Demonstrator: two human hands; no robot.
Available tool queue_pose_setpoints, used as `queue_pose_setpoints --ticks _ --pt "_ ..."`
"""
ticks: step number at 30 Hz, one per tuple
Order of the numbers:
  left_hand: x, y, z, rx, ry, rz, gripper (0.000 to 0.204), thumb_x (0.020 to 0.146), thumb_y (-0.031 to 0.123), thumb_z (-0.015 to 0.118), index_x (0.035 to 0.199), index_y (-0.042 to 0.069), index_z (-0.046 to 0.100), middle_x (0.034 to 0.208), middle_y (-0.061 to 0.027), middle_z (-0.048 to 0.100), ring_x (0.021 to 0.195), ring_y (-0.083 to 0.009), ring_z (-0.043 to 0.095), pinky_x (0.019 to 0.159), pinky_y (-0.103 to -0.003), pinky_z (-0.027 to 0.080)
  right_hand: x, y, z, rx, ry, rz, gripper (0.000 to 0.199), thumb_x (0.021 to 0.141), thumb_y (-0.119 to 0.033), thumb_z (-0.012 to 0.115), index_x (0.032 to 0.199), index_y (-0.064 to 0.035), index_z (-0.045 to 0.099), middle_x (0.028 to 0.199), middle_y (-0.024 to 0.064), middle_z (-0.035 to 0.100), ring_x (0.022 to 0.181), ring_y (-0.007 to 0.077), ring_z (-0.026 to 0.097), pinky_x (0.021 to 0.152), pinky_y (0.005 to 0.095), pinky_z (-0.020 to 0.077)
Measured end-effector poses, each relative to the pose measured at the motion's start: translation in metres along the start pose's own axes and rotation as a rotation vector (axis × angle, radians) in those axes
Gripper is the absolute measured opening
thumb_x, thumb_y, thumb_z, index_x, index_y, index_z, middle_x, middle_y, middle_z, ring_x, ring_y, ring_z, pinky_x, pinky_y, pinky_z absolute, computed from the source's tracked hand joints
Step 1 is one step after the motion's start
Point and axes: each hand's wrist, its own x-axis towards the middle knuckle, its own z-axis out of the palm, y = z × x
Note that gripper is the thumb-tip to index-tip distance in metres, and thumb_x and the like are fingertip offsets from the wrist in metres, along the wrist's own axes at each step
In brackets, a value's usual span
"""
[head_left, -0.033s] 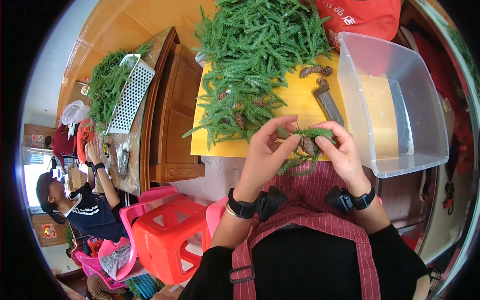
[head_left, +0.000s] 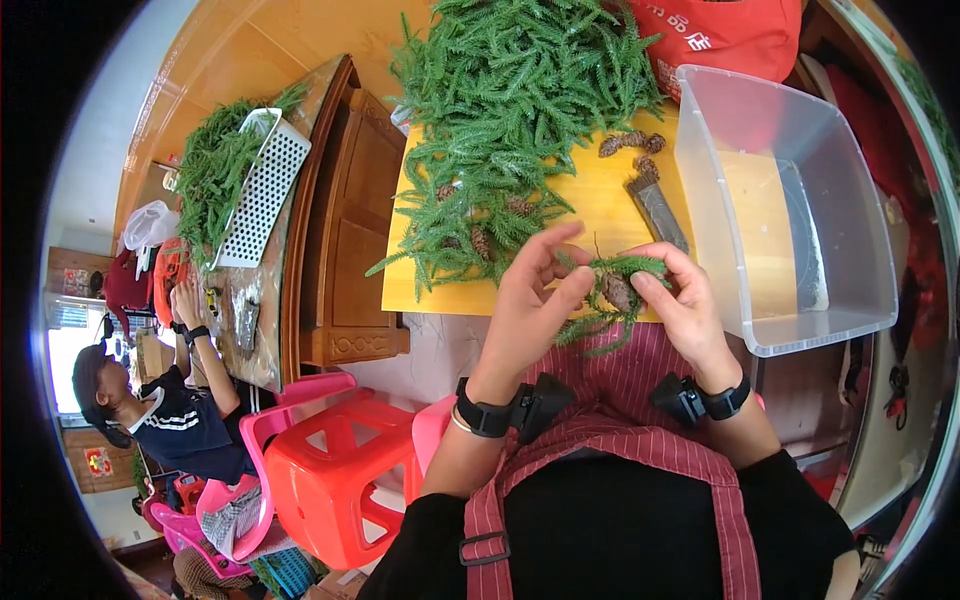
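In front of my chest, my right hand [head_left: 690, 300] pinches a green artificial pine sprig [head_left: 640, 264] between thumb and fingers. A brown pine cone [head_left: 618, 291] sits in the middle of the sprig, and a thin dark wire [head_left: 596, 243] sticks up from it. My left hand [head_left: 535, 290] is at the sprig's left side. Its index finger is lifted and parted from the thumb, whose tip is close to the cone; whether it touches is unclear. Beyond the hands are a bundle of dark wires [head_left: 657, 212] and loose pine cones [head_left: 625, 143] on the yellow table [head_left: 600, 205].
A large pile of green sprigs [head_left: 520, 90] covers the table's far left, some with cones. To the right stands a clear plastic bin [head_left: 800, 338], with a red bag [head_left: 725, 40] behind it. On the left are a red stool [head_left: 330, 450] and a seated person [head_left: 185, 430] at another table.
My left index finger has lifted away from the wire and opened from the thumb. The right hand keeps its hold on the sprig.
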Motion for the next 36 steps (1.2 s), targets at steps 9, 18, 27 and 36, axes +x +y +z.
queue_pose_setpoints --ticks 9,18,27,36 --pt "-0.006 -0.003 0.002 0.105 -0.034 0.021 0.061 0.076 0.001 0.062 0.129 0.004 0.030 0.112 -0.0101 0.044 0.095 -0.0166 0.052 0.075 -0.030 0.052 0.002 0.006 0.002 0.075 0.044 -0.024 0.025 0.087 -0.009 0.053 0.110 -0.0013 0.047 0.094 0.0022 0.057 0.079 0.0058 0.053 0.065 0.0202 0.0469" --pt "-0.001 0.015 -0.026 -0.011 0.281 0.099 0.045 0.078 -0.002 0.057 0.120 0.002 0.041 0.103 -0.0077 0.050 0.072 -0.0123 0.057 0.059 -0.023 0.048 0.004 0.010 -0.001 0.053 -0.025 -0.061 0.038 0.088 -0.012 0.048 0.123 -0.0037 0.037 0.107 0.0051 0.050 0.091 0.0105 0.050 0.073 0.0223 0.0440" --pt "0.022 0.016 -0.089 0.144 0.450 0.064 0.052 0.080 0.002 0.059 0.128 0.005 0.038 0.111 -0.0054 0.046 0.078 -0.0104 0.054 0.068 -0.023 0.046 0.004 0.012 -0.003 -0.019 0.065 -0.052 0.037 0.086 -0.007 0.050 0.121 -0.0041 0.039 0.107 0.0052 0.049 0.089 0.0096 0.051 0.071 0.0214 0.0422" --pt "0.009 0.018 -0.081 1.135 0.570 0.389 0.057 0.075 0.014 0.067 0.125 0.003 0.041 0.121 -0.0175 0.041 0.091 -0.0229 0.055 0.079 -0.030 0.045 0.005 0.012 -0.004 -0.051 0.058 -0.034 0.021 0.085 -0.007 0.052 0.106 -0.0019 0.051 0.102 0.0053 0.049 0.087 0.0083 0.049 0.071 0.0212 0.0412"
